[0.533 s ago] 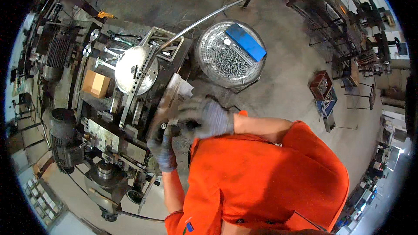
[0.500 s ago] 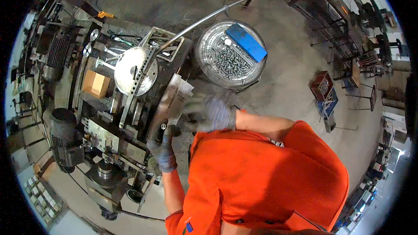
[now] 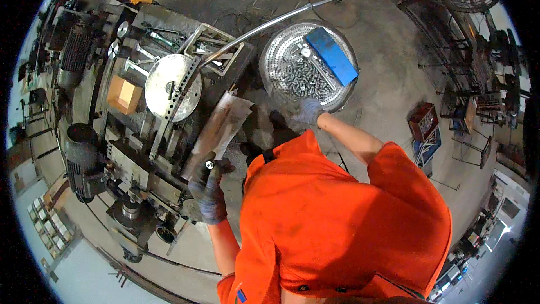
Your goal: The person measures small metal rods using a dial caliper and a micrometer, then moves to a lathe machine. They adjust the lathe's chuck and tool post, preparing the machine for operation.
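My left hand [image 3: 208,194], in a grey work glove, is closed around a small metal part with a shiny round end [image 3: 210,164], beside the machine bench. My right hand [image 3: 309,111], also gloved, is at the near edge of a round perforated metal tray [image 3: 271,73]. Its fingers are blurred, so their grip does not show. Many small cylindrical metal parts [image 3: 304,80] lie heaped in the tray. A long blue box [image 3: 331,56] rests across its right side, with what looks like a dial caliper [image 3: 320,67] alongside.
To the left, the bench carries a round metal disc [image 3: 160,87], an open cardboard box [image 3: 124,95] and wrenches [image 3: 136,67]. A long metal bar [image 3: 270,24] slants above bench and tray. A stained sheet [image 3: 222,124] hangs along the bench edge. Bins [image 3: 423,123] stand at right.
My right hand has moved away from my left hand, to the right and forward, onto the tray's near edge. My left hand stays by the bench with the metal part.
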Demonstrator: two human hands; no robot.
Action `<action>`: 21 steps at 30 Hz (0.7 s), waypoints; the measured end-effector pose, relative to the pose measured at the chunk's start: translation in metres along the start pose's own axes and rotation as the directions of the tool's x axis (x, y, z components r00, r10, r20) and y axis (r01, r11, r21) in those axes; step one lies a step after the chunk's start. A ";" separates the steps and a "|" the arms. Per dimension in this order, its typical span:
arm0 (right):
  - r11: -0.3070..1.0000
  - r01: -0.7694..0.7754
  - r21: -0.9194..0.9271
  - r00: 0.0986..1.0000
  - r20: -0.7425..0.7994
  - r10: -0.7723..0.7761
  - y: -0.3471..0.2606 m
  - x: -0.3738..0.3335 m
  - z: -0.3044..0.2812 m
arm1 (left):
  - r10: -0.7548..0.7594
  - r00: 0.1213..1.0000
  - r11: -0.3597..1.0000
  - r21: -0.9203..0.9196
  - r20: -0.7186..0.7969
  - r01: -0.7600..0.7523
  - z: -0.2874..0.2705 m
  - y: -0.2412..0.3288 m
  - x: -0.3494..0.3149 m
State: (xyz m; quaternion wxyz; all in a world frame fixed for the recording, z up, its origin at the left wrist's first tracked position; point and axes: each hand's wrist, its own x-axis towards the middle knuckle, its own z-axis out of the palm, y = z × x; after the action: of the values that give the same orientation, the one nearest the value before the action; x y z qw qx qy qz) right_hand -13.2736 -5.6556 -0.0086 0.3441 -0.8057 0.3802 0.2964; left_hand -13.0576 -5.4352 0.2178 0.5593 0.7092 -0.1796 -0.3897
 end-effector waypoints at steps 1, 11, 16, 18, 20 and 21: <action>0.999 0.026 -0.022 0.996 -0.086 -0.027 0.002 0.001 0.008 | -0.003 1.000 0.999 -0.047 -0.007 0.003 0.000 -0.002 -0.001; 0.955 0.276 0.104 0.942 -0.228 -0.247 -0.052 -0.012 -0.015 | -0.020 0.998 0.963 -0.269 -0.059 0.004 -0.027 -0.007 -0.013; 0.612 0.785 -0.095 0.484 -0.523 -0.701 -0.177 -0.008 -0.108 | -0.001 0.998 0.965 -0.261 -0.066 -0.016 -0.054 -0.017 -0.018; 0.561 0.801 -0.208 0.354 -0.592 -0.724 -0.239 0.004 -0.136 | 0.024 0.992 0.956 -0.286 -0.128 -0.060 -0.066 -0.015 -0.021; 0.434 0.821 -0.372 0.273 -0.412 -0.870 -0.282 0.025 -0.165 | 0.040 0.989 0.958 -0.274 -0.145 -0.079 -0.081 -0.019 -0.022; 0.496 0.741 -0.453 0.411 -0.279 -0.868 -0.297 0.040 -0.173 | 0.072 0.988 0.940 -0.323 -0.139 -0.114 -0.083 0.003 -0.026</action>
State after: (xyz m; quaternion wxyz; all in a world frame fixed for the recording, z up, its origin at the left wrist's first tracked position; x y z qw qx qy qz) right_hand -12.9720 -5.6662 0.1613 0.2313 -0.9701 -0.0298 -0.0679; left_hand -13.0111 -5.3639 0.2359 0.6980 0.6194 -0.1098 -0.3422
